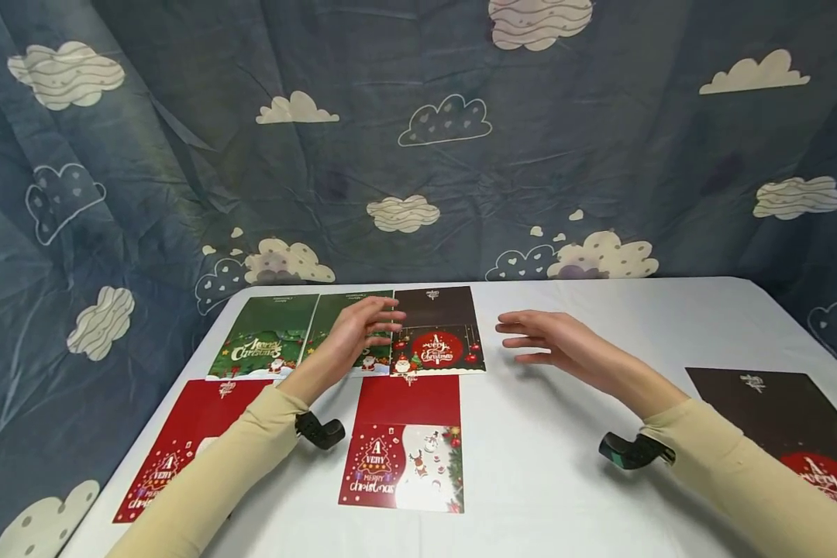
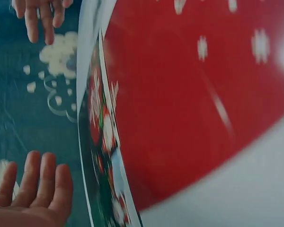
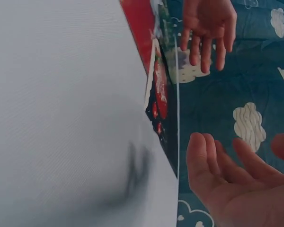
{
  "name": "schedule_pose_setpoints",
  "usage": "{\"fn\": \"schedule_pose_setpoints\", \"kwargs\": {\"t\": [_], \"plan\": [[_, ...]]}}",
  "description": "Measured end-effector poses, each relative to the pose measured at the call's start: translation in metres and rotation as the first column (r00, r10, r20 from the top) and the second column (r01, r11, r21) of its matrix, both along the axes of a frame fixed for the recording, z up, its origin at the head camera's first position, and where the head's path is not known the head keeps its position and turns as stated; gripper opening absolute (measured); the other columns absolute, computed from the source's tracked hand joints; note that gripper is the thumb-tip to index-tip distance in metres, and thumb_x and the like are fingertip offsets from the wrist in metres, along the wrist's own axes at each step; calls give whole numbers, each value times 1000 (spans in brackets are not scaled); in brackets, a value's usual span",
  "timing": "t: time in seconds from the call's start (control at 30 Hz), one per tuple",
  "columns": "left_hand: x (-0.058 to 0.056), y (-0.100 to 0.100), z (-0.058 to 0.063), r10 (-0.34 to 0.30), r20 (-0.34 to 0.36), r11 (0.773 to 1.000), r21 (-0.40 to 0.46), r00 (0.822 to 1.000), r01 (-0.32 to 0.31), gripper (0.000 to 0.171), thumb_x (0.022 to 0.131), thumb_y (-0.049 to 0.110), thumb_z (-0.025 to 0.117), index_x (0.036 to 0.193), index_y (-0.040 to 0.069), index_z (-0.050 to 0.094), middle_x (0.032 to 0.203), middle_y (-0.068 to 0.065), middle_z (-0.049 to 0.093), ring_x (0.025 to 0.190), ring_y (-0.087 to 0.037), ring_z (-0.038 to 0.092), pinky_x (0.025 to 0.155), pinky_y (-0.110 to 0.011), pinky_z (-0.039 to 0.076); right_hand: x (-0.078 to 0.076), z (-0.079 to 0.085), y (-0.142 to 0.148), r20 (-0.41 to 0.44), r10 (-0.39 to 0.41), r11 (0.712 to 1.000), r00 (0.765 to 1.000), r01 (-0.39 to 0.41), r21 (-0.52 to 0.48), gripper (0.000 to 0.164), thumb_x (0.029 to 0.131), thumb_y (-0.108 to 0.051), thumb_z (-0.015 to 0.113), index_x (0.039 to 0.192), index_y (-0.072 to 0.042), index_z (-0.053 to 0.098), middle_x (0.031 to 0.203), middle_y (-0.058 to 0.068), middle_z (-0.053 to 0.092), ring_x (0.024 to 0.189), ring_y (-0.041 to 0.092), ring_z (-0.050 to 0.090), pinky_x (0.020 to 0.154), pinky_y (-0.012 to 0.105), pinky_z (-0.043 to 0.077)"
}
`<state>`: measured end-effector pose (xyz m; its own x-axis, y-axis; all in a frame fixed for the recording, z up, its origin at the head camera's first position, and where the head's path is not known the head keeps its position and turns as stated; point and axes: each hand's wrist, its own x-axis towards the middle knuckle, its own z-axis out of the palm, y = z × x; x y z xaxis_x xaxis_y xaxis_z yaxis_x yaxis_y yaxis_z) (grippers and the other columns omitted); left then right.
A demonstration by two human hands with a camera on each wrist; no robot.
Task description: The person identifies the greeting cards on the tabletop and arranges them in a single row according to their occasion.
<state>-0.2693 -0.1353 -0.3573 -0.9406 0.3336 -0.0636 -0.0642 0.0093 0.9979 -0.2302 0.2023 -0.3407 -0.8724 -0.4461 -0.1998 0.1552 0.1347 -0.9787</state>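
Observation:
My left hand [image 1: 356,333] hovers above the back row of Christmas cards, its fingers loosely extended and holding nothing. It overlaps the middle green card [image 1: 342,310] in the head view, fingertips beside the brown card [image 1: 435,310]. Across from it, my right hand [image 1: 551,341] hangs over the white table with relaxed fingers, a shadow below it. The palms face each other. A red card [image 1: 408,457] with a snowman and reindeer lies nearest below the left hand. In the right wrist view, the right hand [image 3: 241,184] is bare and grips nothing.
Another green card [image 1: 265,337] lies at the back left. A second red card [image 1: 174,442] is partly covered by the left sleeve. At the right, a brown card [image 1: 781,418] is partly behind the right sleeve. A cloud-patterned cloth [image 1: 460,186] hangs behind the white table [image 1: 530,457].

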Motion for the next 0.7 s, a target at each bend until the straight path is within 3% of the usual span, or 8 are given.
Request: {"fn": "schedule_pose_setpoints", "kwargs": {"t": [0.17,0.4,0.53,0.7], "plan": [[15,18,1,-16,10,1000,-20,1000,17,32,107,18,39,130,2,55,126,-20,62,117,-42,55,97,-50,46,19,2,16,-20,24,998,1000,-23,66,49,107,-31,42,145,0,43,151,22,39,133,42,43,100,42,47],[37,44,-1,-112,25,994,12,993,112,34,105,17,42,130,-2,55,127,-22,61,117,-42,57,95,-49,49,43,6,47,-46,22,995,999,-18,98,51,106,-34,44,144,-1,45,150,21,40,131,36,47,98,39,49],[50,59,-2,-144,115,985,110,983,132,34,105,16,43,130,-5,53,132,-25,56,121,-44,53,91,-45,52,54,9,65,-60,36,993,998,-28,118,51,107,-34,42,145,0,43,149,21,42,127,30,52,97,36,50],[65,83,-1,-196,227,963,229,954,143,37,103,15,43,133,-6,48,139,-28,48,124,-43,50,91,-47,52,66,13,88,-58,15,990,998,-7,140,52,108,-33,39,147,0,40,145,13,49,124,23,56,95,33,51]]}}
